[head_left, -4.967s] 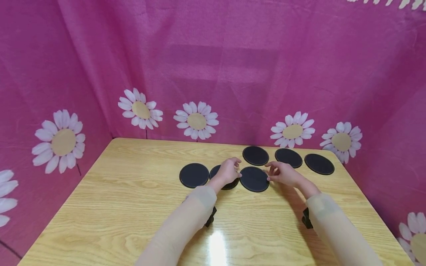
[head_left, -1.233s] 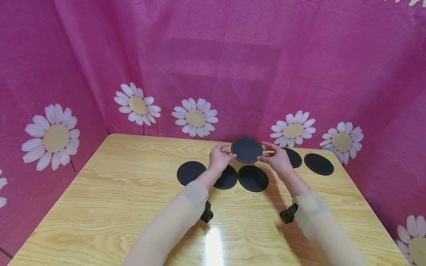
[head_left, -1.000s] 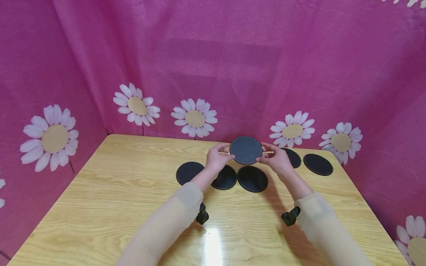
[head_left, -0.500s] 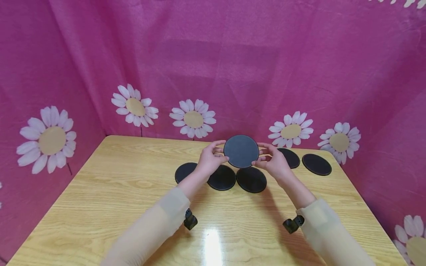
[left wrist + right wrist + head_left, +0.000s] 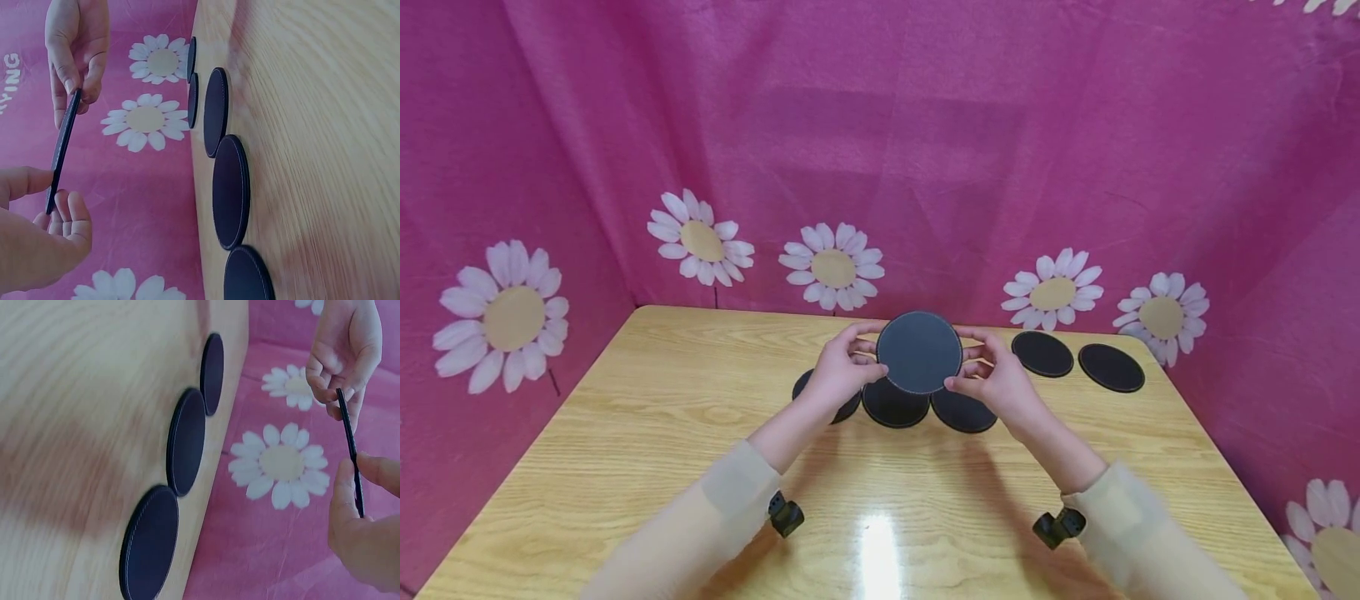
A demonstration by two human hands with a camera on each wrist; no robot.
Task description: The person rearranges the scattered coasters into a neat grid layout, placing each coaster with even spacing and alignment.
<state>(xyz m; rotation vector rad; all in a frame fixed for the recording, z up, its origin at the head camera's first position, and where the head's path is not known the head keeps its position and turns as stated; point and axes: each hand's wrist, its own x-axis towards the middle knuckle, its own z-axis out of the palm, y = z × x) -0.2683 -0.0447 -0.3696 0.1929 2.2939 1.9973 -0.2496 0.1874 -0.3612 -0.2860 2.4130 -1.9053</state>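
Note:
A round black coaster with a stitched edge is held up off the table, its flat face turned toward the head camera. My left hand pinches its left edge between thumb and fingers, and my right hand pinches the right edge. Seen edge-on in the left wrist view, the held coaster is a thin dark strip well away from the tabletop. Below it lie three more coasters in a row: a left one, a middle one and a right one, partly covered by the hands and held coaster.
Two further coasters, one beside another, lie at the back right of the wooden table. A pink cloth with daisies hangs behind the table and at its sides. Black wrist cameras sit at both sleeves.
Five seconds ago this coaster lay at the back of the table, with the hands around a nearer one. Both hands lifted it, tipped it up, and brought it left and closer.

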